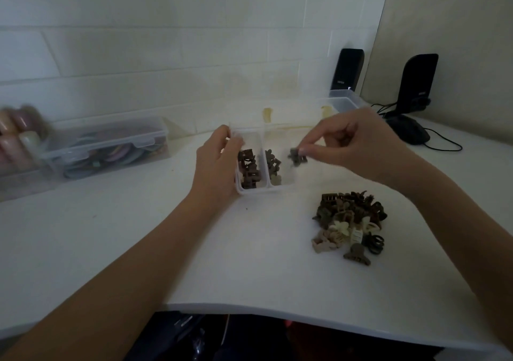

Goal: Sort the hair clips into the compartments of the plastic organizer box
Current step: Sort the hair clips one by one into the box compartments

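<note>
On the white desk (249, 263), toward the back wall: plastic organizer box (251, 190), lid raised behind it, two compartments seen
Left compartment: filled with dark brown clips (248, 170)
Right compartment: partly filled, brown clips at the back and a pale one at the front (273, 167)
Left hand (215, 166): laid against the box's left wall, fingers curled over the rim, box held steady
Right hand (358, 144): raised just beside the box's right edge, outer fingers curled in
Held clip (297, 157): small dark clip pinched between thumb and forefinger tips, carried above the right wall of the box, not yet inside
Unsorted pile (351, 224): mixed brown, tan and cream hair clips, heaped on the desk near and to the right of the box
Risk, drop: the pinch is judged slight; if it is released early, the clip could fall outside the right wall or bounce off the rim
Risk, mixing: the left compartment looks full, so a clip added there could spill over the divider
Risk, box shift: the light box could slide if the left hand were lifted
Edges: desk front edge well apart from pile and box
Open room: bare desk between box and pile; closed clear case (111, 147) well to the left; speakers (347, 69) and mouse (408, 130) back right
</note>
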A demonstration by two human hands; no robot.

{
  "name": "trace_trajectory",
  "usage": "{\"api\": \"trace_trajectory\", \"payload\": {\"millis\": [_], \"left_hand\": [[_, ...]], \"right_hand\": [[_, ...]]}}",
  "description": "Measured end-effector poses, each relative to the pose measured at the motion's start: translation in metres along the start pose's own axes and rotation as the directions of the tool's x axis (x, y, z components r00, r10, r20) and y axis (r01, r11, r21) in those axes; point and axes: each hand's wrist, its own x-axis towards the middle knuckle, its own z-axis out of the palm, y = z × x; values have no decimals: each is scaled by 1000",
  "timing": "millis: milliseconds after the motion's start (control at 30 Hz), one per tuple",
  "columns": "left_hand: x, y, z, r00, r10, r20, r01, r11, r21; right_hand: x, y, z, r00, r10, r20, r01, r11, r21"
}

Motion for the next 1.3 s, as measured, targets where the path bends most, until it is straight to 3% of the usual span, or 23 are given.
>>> {"api": "trace_trajectory", "payload": {"millis": [67,133,333,500,633,733,900,1033,1300], "left_hand": [[-2,1,3,999,52,-10,-52,999,-17],[-4,9,4,1000,25,9,-25,998,-64],[-6,10,4,999,40,33,-37,995,-94],[-6,9,3,999,41,32,-37,993,-116],[-6,9,4,998,36,47,-30,992,-126],[-5,8,4,999,-10,44,16,989,-147],[-2,4,4,1000,-26,14,27,995,-98],[1,2,0,997,-78,-1,77,989,-124],[3,3,-5,997,-75,-35,71,990,-120]], "right_hand": [[1,0,7,985,-30,-171,26,999,-27],[1,2,17,980,-30,-196,13,996,-84],[-3,3,41,997,44,-65,-71,872,-485],[0,-7,30,984,135,118,-37,798,-601],[-3,-5,31,989,74,130,28,759,-650],[-4,-3,31,996,-48,82,87,796,-599],[-2,-1,7,999,-50,-12,46,978,-204],[-3,-1,1,982,-11,187,25,997,-74],[-4,13,-10,822,250,512,-148,961,-232]]}}
